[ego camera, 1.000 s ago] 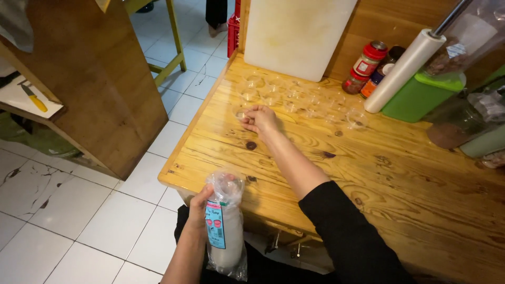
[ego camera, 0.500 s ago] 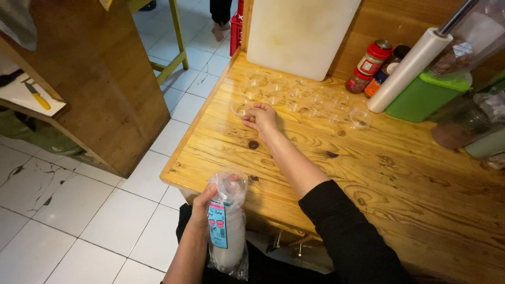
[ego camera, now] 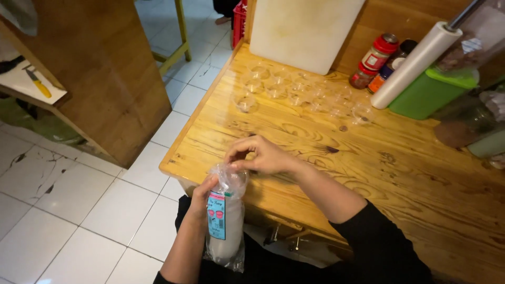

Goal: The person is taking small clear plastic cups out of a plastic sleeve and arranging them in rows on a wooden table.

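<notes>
The clear plastic sleeve of stacked cups [ego camera: 225, 221] stands upright just off the near edge of the table [ego camera: 400, 173], over the person's lap. The left hand [ego camera: 202, 197] is clamped around the sleeve's upper part. The right hand [ego camera: 260, 156] sits at the open, crumpled mouth of the sleeve, fingertips pinched together on the plastic or on the top cup; which of the two cannot be told.

The sleeve hangs over the tiled floor [ego camera: 63, 210] with nothing beneath it. If the left hand's grip slackens on the slick film, the stack would likely slide down or tip out. A hard tug by the right hand could tear the thin wrap or drag out several nested cups at once.

On the sleeve's front is a narrow upright label, light blue with a red patch. Far on the table a cluster of small clear cups [ego camera: 294, 92] is laid out in rows, before a white cutting board [ego camera: 302, 31] that leans upright. To their right stand a red-lidded jar [ego camera: 374, 60] with a red label and a dark jar with an orange label [ego camera: 389, 73]. Beside them a white roll of film [ego camera: 415, 63] leans across a green container [ego camera: 431, 92].
</notes>
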